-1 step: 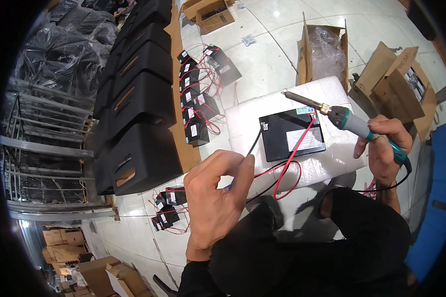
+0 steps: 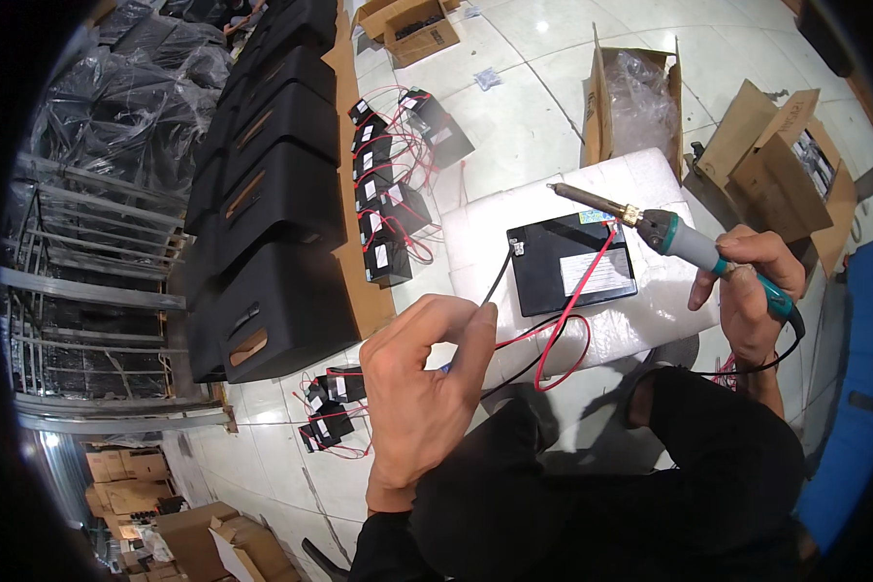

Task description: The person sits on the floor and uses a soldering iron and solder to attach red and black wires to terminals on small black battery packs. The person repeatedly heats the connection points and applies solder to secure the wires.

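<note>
Between the thumb and finger of my left hand (image 2: 422,407) is a thin black wire (image 2: 498,281), running up to the left terminal of a black battery (image 2: 538,281). The battery lies label-up on a white foam block (image 2: 475,233). My right hand (image 2: 752,301) grips the grey and teal handle of a soldering iron (image 2: 693,246), whose metal tip points up-left over the battery's upper edge. A red wire (image 2: 580,291) leaves the battery's right terminal and loops below it with more black wire. Some of this wire is hidden behind my left hand.
Several wired batteries (image 2: 383,257) stand left of the foam, with more (image 2: 325,427) lower left. Large black cases (image 2: 276,320) line cardboard beside metal frames (image 2: 97,301). Open cartons (image 2: 776,184) are at upper right, a blue object (image 2: 844,388) far right. Part of another person (image 2: 238,19) shows top left.
The soldering iron's tip has shifted very slightly down and left. My left hand is nearly still, with the same wire in its fingers.
</note>
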Motion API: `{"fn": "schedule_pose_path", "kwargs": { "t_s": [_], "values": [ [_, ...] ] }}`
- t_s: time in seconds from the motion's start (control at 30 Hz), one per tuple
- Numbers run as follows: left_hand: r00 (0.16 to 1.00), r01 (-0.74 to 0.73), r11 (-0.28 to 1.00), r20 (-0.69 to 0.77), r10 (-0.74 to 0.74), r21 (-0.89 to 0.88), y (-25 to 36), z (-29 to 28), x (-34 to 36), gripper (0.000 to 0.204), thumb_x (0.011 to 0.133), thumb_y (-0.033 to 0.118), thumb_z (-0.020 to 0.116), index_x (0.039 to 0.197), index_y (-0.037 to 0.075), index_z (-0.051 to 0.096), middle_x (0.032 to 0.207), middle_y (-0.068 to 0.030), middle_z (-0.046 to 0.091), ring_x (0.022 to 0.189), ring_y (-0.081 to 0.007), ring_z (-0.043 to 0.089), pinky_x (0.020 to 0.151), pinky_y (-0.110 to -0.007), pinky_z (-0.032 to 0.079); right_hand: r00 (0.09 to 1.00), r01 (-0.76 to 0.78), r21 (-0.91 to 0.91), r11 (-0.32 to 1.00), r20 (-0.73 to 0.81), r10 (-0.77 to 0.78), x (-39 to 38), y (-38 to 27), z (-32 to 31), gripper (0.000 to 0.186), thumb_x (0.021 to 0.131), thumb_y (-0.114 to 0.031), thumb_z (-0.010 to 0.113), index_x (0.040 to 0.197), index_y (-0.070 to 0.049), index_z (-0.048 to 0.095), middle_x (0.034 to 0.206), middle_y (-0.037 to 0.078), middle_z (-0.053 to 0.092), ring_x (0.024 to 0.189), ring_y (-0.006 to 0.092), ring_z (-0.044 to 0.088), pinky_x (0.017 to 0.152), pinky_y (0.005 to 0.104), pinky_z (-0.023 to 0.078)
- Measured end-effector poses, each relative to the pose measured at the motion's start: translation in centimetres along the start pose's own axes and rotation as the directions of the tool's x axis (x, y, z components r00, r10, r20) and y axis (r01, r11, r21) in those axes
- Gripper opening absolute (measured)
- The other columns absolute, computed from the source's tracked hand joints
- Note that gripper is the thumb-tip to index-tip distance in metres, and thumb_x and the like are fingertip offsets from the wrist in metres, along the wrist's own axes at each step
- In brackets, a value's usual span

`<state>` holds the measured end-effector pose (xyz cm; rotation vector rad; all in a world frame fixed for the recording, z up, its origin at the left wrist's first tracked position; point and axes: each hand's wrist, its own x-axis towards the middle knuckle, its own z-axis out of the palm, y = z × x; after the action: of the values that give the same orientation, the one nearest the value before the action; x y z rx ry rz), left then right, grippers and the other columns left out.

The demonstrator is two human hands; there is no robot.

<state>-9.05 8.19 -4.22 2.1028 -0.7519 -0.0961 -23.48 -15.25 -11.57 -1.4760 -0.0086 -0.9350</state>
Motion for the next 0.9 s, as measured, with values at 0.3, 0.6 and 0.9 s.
{"fn": "schedule_pose_path", "kwargs": {
  "t_s": [0.3,0.6,0.9],
  "values": [
    [0.984,0.176,0.984,-0.016,-0.175,0.033,-0.1,-0.1,-0.2,0.011,0.087,0.009,0.07,0.093,0.0,0.074,0.056,-0.0073,0.062,0.049,-0.0106,0.058,0.051,-0.026,0.043,0.999,0.02,-0.018,1.0,-0.039,-0.021,0.2,0.0,-0.6,0.02,0.089,-0.006,0.055,0.103,0.007,0.06,0.081,0.018,0.062,0.061,0.0178,0.062,0.052,0.0305,0.054],
    [0.999,-0.003,0.998,-0.05,0.006,0.061,-1.7,0.2,-0.8,0.018,0.086,0.002,0.069,0.104,0.003,0.069,0.06,-0.0086,0.064,0.049,-0.0127,0.061,0.048,-0.025,0.043,0.999,-0.029,-0.058,0.998,-0.017,0.028,0.0,-0.4,-0.3,0.022,0.086,-0.008,0.055,0.101,0.007,0.061,0.083,0.017,0.062,0.062,0.0185,0.063,0.053,0.0309,0.054],
    [0.982,-0.115,0.988,-0.138,0.129,0.107,-2.1,0.5,-0.2,0.012,0.081,-0.001,0.073,0.093,0.001,0.069,0.074,-0.0104,0.069,0.054,-0.0161,0.063,0.049,-0.026,0.045,1.0,0.003,-0.092,0.996,-0.004,-0.003,0.2,-0.9,-0.6,0.023,0.085,-0.011,0.059,0.101,0.005,0.062,0.084,0.017,0.061,0.061,0.0185,0.062,0.05,0.0306,0.054]
  ]
}}
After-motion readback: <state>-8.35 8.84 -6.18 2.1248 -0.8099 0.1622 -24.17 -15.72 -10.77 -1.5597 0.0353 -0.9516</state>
